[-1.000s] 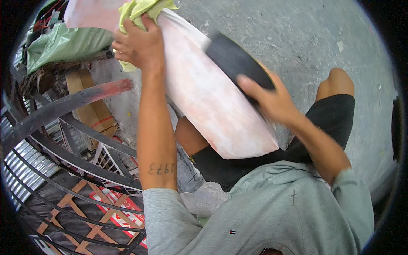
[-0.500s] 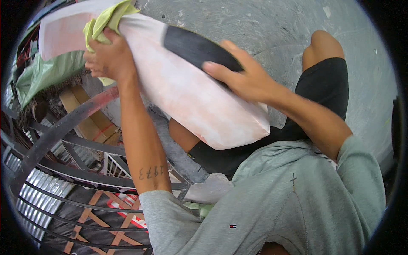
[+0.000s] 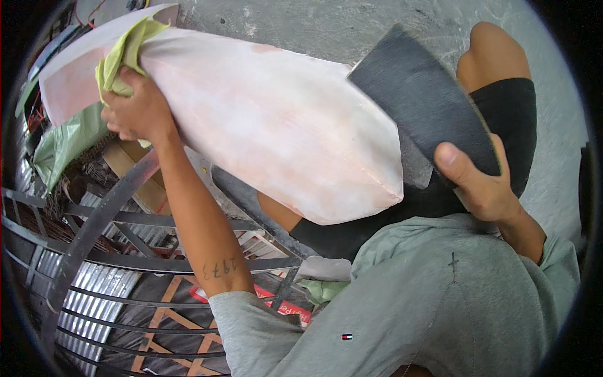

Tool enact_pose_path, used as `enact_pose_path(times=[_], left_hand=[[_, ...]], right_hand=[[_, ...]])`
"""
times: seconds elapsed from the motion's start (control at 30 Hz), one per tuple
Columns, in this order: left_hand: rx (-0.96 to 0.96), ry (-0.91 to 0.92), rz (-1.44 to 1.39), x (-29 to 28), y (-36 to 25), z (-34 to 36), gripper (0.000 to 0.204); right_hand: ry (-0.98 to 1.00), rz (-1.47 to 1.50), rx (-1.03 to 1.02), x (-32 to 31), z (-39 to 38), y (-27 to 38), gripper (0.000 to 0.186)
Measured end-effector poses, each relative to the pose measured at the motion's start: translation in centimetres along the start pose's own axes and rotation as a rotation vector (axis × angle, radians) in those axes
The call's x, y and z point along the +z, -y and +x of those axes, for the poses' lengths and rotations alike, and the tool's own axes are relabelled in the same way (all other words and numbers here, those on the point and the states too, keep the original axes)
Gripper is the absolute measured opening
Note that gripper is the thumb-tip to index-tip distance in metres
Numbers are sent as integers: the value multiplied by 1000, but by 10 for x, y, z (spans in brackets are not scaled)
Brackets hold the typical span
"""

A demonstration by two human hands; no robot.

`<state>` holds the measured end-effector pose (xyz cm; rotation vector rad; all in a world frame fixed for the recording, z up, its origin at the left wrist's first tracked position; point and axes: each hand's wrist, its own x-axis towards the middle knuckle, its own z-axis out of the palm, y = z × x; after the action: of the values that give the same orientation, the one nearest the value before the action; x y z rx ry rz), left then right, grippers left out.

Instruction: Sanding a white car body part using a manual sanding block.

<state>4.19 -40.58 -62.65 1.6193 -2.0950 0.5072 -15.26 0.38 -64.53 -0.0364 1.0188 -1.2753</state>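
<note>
A long, pale panel (image 3: 270,119), mottled white and pink with angular edges, lies across my lap and reaches toward the upper left. Bunched around its narrow part is a yellow-green cloth (image 3: 125,53). My left hand (image 3: 141,110) is closed on that cloth and grips the panel through it. In my right hand (image 3: 477,182) is a dark, gently curved sheet of sandpaper (image 3: 424,94), pinched at its lower end with my thumb on top. The sheet is tilted beside the panel's right end; whether its far corner touches the panel, I cannot tell.
At the left stands a curved dark metal frame (image 3: 94,226) with several bars. Beyond it are a green plastic bag (image 3: 66,147), brown cardboard (image 3: 135,173) and corrugated metal sheeting (image 3: 94,308). Grey concrete floor (image 3: 301,25) stretches ahead and to the right.
My right hand has drawn the sandpaper off the panel's top, rightward and toward me, and its dark face now shows more fully. The panel and my left hand have shifted slightly left in view.
</note>
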Motion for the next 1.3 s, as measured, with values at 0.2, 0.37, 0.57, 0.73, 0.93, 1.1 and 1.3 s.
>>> enact_pose_path(times=[0.2, 0.37, 0.57, 0.73, 0.93, 1.1, 1.3], left_hand=[[16, 23, 9, -3, -3, 2, 66], [52, 29, -53, -3, 2, 2, 66], [-14, 19, 36, 0, -3, 1, 70], [-48, 16, 65, -4, 0, -3, 72], [-57, 36, -26, 0, 11, -2, 73], [-36, 13, -4, -4, 9, -5, 74], [-58, 6, -12, 0, 6, 1, 73]], right_hand=[[109, -380, -259, -13, 5, -34, 41], [227, -582, -255, -42, -28, -71, 41], [114, -575, -465, 39, 86, -25, 44], [122, -589, -632, 62, 124, -22, 50], [195, -542, -416, 25, 22, -25, 36], [145, -596, -643, 55, 103, -34, 41], [166, -628, -386, 18, 23, -34, 39]])
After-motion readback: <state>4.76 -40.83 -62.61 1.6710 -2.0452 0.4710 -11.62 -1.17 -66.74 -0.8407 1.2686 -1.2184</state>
